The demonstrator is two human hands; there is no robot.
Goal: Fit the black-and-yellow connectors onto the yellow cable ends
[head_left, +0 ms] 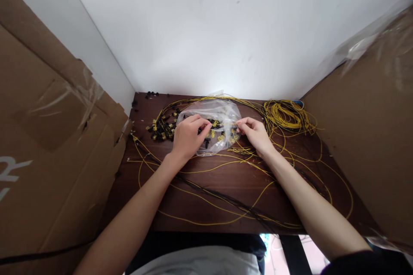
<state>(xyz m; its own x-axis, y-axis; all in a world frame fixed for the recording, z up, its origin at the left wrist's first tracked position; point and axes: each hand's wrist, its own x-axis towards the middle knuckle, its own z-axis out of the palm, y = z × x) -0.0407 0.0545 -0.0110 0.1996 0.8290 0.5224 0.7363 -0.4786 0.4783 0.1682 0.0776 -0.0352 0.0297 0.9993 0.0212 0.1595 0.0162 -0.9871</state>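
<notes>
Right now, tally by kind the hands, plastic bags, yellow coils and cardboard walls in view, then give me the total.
Left hand, right hand: 2
Plastic bag: 1
Yellow coil: 1
Left cardboard wall, right cardboard wall: 2
Total: 6

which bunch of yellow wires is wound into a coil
The round coil of thin yellow wires at the brown table's far right, past the right hand; other yellow wires lie loosely spread.

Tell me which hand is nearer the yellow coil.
Right. The right hand is just beside the yellow coil; the left hand is farther off, over the bag.
</notes>
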